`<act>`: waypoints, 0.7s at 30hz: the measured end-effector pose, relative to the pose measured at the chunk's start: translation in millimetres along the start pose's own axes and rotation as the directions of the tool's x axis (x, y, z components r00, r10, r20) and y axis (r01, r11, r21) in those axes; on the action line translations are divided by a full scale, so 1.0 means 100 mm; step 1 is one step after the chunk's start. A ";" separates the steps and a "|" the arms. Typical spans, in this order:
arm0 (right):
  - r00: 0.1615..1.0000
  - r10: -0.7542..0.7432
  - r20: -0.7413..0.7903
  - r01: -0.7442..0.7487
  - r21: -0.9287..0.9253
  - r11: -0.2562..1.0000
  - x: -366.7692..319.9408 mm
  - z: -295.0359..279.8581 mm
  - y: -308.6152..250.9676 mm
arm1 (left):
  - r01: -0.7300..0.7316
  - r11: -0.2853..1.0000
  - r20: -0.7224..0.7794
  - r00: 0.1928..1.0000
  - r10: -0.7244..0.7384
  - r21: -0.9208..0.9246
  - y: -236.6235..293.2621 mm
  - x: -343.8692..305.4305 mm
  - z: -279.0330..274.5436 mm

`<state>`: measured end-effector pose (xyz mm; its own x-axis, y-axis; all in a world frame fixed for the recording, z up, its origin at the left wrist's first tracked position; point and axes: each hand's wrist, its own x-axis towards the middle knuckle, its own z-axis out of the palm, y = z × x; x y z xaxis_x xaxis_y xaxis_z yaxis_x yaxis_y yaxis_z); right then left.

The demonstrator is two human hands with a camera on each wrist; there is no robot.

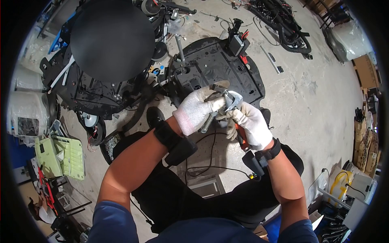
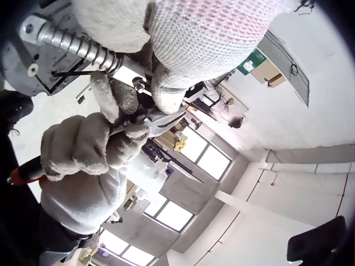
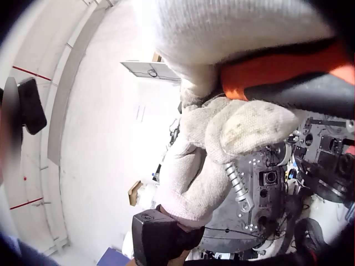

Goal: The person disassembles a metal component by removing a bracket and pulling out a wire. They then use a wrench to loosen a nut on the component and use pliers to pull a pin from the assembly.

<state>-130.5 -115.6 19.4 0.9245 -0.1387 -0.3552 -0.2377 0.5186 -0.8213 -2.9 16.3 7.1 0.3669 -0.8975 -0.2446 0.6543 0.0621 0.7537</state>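
Note:
My left hand (image 1: pixel 194 111), in a white knit glove, grips a small shock absorber (image 1: pixel 208 121) with a coil spring. In the left wrist view its spring (image 2: pixel 77 45) runs out to an eyelet end, and a bolt (image 2: pixel 140 84) sits at the metal block by the fingers. The gloved right hand (image 1: pixel 255 127) holds an adjustable wrench (image 1: pixel 233 100) by its orange and black handle (image 3: pixel 288 72). The wrench head is up against the left fingers, close to the block. Fingers of both hands hide the part between them.
A black chassis plate (image 1: pixel 214 67) lies on the floor beyond the hands, with another black base (image 1: pixel 97 95) to its left. A large black disc (image 1: pixel 113 40) stands over that base. Cables (image 1: pixel 212 156) run across the floor between the legs. A green plastic case (image 1: pixel 69 156) is at left.

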 end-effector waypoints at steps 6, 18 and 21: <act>1.000 -0.022 -0.015 0.022 -0.026 0.999 -0.01 -0.07 0.08 | 0.026 0.999 -0.036 0.999 -0.028 -0.037 0.02 -0.02 0.05; 0.999 0.017 -0.036 -0.019 -0.050 0.999 -0.02 0.03 -0.03 | 0.015 0.990 0.029 0.999 -0.011 -0.139 0.00 -0.02 0.01; 0.999 -0.030 -0.020 0.027 -0.122 0.992 -0.01 -0.05 0.03 | -0.006 0.992 0.005 1.000 0.007 -0.127 0.00 -0.02 0.02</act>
<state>-133.8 -117.7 15.2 0.9251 -0.1707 -0.3391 -0.2470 0.4075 -0.8791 -5.3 17.1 8.6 0.3678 -0.8993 -0.2365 0.7309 0.1224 0.6714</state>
